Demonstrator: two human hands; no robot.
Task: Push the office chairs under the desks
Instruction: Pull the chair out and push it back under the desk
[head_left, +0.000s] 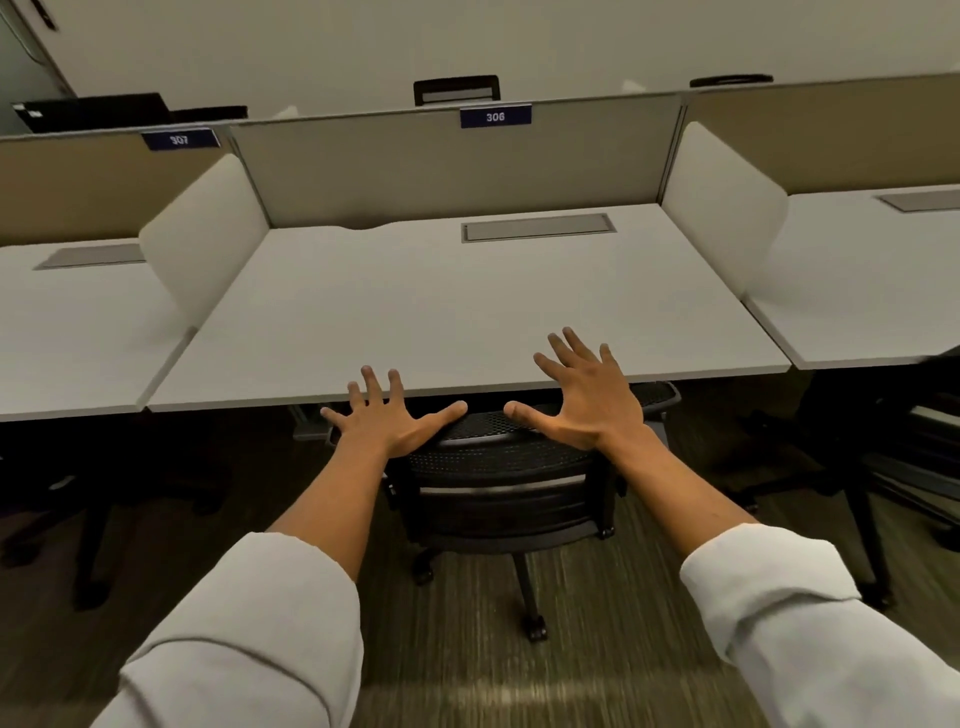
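Observation:
A black mesh-backed office chair (498, 488) stands at the front edge of the white desk (441, 312) marked 306, its seat hidden under the desktop. My left hand (387, 421) hovers with fingers spread over the left top of the chair's backrest. My right hand (587, 400) is also spread wide over the right top of the backrest, fingertips above the desk's front edge. Neither hand grips anything; whether the palms touch the backrest I cannot tell.
Neighbouring white desks sit left (78, 322) and right (857, 280), split by white side screens. Another black chair (893, 457) stands at the right desk, and a dark chair base (93, 519) shows under the left one. Striped carpet (519, 675) lies in front.

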